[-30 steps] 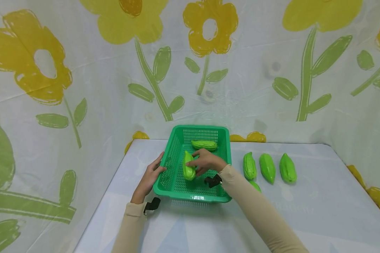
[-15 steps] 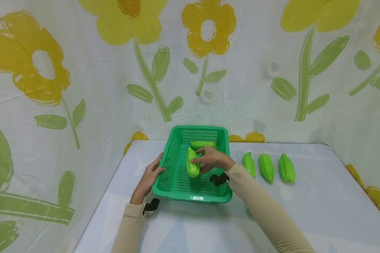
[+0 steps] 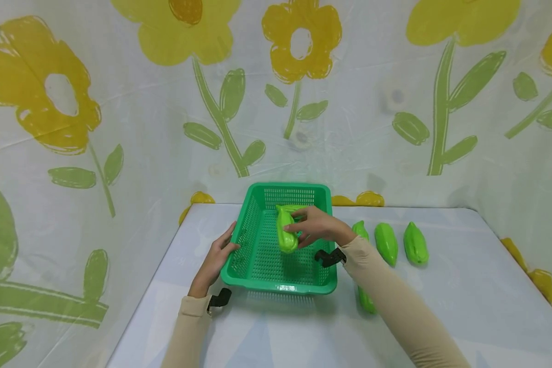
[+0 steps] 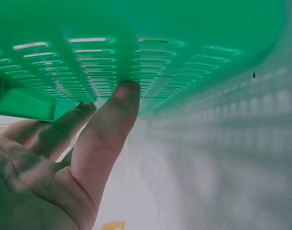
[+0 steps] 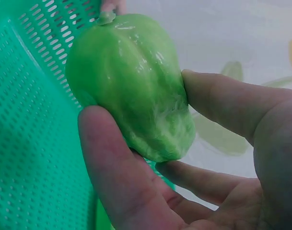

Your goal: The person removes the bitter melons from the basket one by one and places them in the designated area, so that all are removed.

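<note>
My right hand [image 3: 324, 227] pinches a glossy green bitter melon [image 3: 286, 237] between thumb and fingers, above the basket floor. In the right wrist view the bitter melon [image 5: 131, 86] shows smooth lobes, a short stem and a wrinkled end. My left hand [image 3: 215, 260] is at the left side of a green plastic basket [image 3: 280, 288]. The left wrist view shows its extended thumb and fingers touching the outside of the slotted wall [image 4: 160, 57]. A second bitter melon [image 3: 293, 207] lies at the basket's back, partly hidden by the held one and the right hand.
Right of the basket, several more bitter melons lie on the pale table: one [image 3: 414, 244] farthest right, one [image 3: 386, 244] beside it, and two [image 3: 361, 229] [image 3: 366, 301] partly covered by the right arm. A flower-printed curtain [image 3: 359, 128] stands behind the table.
My right hand has lifted the bitter melon from low in the basket and carried it rightward and slightly back. The left hand and basket have hardly moved.
</note>
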Demonstrator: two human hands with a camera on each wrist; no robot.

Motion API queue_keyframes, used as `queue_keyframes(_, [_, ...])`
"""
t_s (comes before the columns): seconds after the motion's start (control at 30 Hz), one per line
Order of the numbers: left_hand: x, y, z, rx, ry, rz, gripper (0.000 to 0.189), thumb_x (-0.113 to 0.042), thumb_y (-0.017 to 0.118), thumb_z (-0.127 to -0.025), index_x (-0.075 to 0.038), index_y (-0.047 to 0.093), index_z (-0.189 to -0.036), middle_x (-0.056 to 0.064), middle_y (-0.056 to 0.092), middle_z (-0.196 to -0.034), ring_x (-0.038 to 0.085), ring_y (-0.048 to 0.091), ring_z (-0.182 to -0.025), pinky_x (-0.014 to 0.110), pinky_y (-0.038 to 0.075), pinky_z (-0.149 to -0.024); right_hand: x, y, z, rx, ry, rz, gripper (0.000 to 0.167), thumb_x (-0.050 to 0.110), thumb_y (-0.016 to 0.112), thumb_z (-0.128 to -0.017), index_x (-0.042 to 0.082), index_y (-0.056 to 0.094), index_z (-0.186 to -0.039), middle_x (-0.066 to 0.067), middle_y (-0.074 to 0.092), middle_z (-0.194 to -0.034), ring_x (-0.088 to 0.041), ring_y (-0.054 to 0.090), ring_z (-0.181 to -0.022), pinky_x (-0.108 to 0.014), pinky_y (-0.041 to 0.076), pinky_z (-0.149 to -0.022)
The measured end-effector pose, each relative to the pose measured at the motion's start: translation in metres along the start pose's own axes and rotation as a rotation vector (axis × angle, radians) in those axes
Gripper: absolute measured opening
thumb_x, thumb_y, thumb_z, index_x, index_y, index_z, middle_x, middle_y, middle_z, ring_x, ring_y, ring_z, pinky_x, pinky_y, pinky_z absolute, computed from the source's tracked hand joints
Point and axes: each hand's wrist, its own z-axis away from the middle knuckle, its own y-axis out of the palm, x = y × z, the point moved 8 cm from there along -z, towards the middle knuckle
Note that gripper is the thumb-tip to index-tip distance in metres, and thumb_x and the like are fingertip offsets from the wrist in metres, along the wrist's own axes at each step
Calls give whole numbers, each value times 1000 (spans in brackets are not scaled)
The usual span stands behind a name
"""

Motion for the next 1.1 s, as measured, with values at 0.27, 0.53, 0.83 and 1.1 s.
queue_keyframes(0.27, [-1, 0, 0, 0, 8, -3, 72, -12, 49, -103, -25, 20, -167, 10, 24, -172, 32, 15, -162, 58, 25, -126, -2, -21, 19, -30, 7, 5, 76, 29, 70, -98, 6, 34, -161, -25, 47, -154, -21, 74, -84, -46, 63, -88])
queue_keyframes(0.53, [1, -1, -2, -3, 1, 3, 72, -11, 48, -103, -21, 18, -167, 10, 26, -172, 31, 19, -161, 56, 32, -123, -13, -39, 32, -44, 4, 40, 79, 31, 70, -99, 4, 32, -162, -27, 54, -145, -20, 73, -85, -46, 63, -87])
queue_keyframes(0.83, [2, 0, -1, 0, -2, 1, 72, -12, 49, -103, -24, 19, -167, 11, 26, -172, 33, 20, -161, 57, 29, -125, -21, -61, 56, -68, -32, 50, 82, 34, 68, -100, 0, 28, -162, -31, 50, -146, -22, 70, -89, -42, 64, -86])
queue_keyframes(1.1, [2, -2, -4, -2, 8, 3, 72, -11, 49, -102, -21, 19, -167, 12, 25, -172, 33, 19, -161, 58, 25, -127, -34, -86, 82, -128, -33, 73, 83, 34, 68, -100, -2, 26, -162, -32, 52, -143, -23, 71, -92, -48, 63, -89])
